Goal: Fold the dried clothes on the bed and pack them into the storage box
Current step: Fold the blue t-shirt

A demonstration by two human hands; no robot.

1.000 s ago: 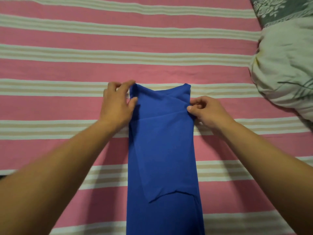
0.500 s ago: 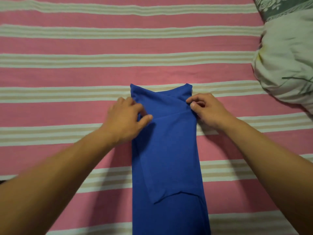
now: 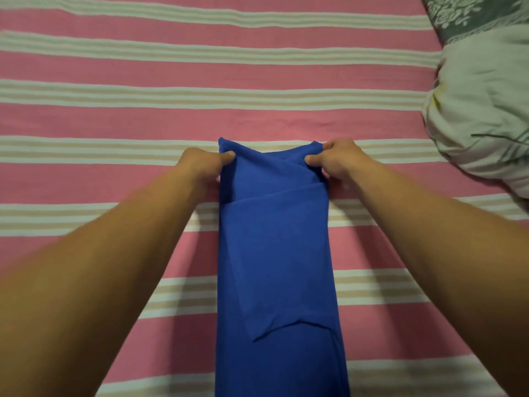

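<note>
The striped bedsheet (image 3: 114, 116), pink with bands of white and beige, fills the view and carries everything else. At the right edge lies a bunched pale-green quilt (image 3: 483, 110), with a grey-green floral pillow (image 3: 469, 15) in the far right corner beyond it. Down the centre of the sheet lies the blue garment (image 3: 274, 253), folded into a long narrow strip with its sides turned inward; the overlapping flaps form slanted edges near the far end and a pointed flap low on the strip, and the near end runs out of the bottom of the view. Your two forearms reach in from the lower corners to its far end. Your left hand (image 3: 200, 164) pinches the far left corner of the strip, thumb on top of the cloth and the fingers tucked out of sight beneath. Your right hand (image 3: 340, 161) pinches the far right corner likewise, thumb pressed onto the fabric, fingers curled over its edge.
</note>
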